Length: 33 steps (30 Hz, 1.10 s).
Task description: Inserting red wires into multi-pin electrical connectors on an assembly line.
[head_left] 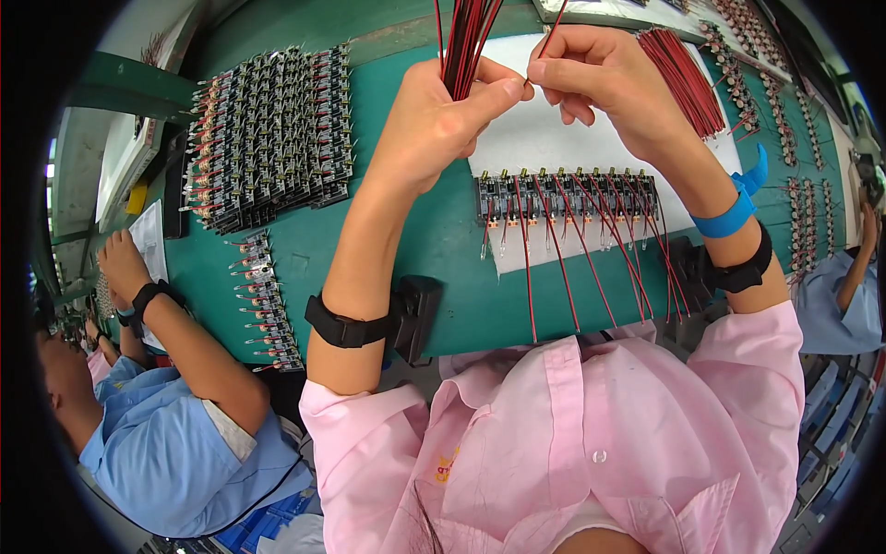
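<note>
My left hand (441, 125) is closed around an upright bundle of thin red-and-black wires (469, 39). Close against its fingertips, my right hand (604, 78) pinches a single red-and-black wire (554, 32) between thumb and forefinger. Below both hands, a row of small black circuit boards (568, 197) joined in one panel lies on a white foam sheet (572, 146). Several red-and-black wires (586, 263) trail from it toward me, over the table edge. Beyond my right wrist rests another bundle of red wires (681, 83).
Stacked circuit board panels (268, 134) stand at the left of the green table (452, 300), with a single board strip (265, 300) nearer me. More board strips (729, 74) lie at the far right. A person in blue (185, 443) works at my left, another person (842, 291) at right.
</note>
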{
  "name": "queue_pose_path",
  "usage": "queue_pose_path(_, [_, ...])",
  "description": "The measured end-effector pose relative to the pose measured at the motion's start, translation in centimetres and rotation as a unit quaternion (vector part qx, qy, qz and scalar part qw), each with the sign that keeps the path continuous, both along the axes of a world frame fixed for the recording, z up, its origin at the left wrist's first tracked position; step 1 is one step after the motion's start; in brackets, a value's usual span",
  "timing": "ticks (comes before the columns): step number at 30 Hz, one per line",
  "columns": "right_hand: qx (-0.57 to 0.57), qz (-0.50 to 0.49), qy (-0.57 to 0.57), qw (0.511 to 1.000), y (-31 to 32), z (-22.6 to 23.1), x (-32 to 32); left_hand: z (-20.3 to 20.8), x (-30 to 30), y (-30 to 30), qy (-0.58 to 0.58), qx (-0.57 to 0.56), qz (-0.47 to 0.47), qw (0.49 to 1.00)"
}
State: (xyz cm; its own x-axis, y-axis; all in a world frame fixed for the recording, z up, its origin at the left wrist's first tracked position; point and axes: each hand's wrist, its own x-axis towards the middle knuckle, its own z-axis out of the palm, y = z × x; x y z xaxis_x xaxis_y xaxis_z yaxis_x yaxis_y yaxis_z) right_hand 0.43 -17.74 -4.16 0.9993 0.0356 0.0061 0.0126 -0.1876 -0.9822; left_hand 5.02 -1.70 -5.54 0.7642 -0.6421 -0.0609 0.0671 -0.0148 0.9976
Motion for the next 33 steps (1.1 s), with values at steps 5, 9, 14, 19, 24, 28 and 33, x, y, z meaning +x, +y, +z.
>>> queue_pose_path(5, [-0.025,0.005,-0.008,1.000,-0.1,0.1,-0.1,0.0,0.1,0.0,-0.082,0.029,0.006,0.996])
queue_pose_path(9, [-0.059,-0.002,-0.027,0.998,0.3,0.1,-0.3,0.0,0.1,0.2,-0.129,0.046,0.004,0.991])
queue_pose_path(14, [-0.079,-0.015,-0.039,0.996,0.4,-0.2,-0.5,-0.2,0.1,0.2,-0.161,0.078,0.022,0.984])
queue_pose_path(19, [-0.101,-0.018,-0.070,0.992,0.3,-0.9,-0.7,-0.6,0.2,0.3,-0.223,0.085,0.049,0.970])
queue_pose_path(24, [-0.051,0.009,-0.027,0.998,0.0,-1.7,-0.2,0.7,0.6,0.8,-0.166,0.158,0.004,0.973])
queue_pose_path(28, [-0.041,0.042,-0.006,0.998,0.4,-2.9,-0.2,1.2,0.5,0.9,-0.109,0.109,0.080,0.985])
queue_pose_path(33, [-0.156,0.123,0.005,0.980,2.1,-3.9,-0.4,1.2,0.4,0.8,-0.135,0.032,0.168,0.976])
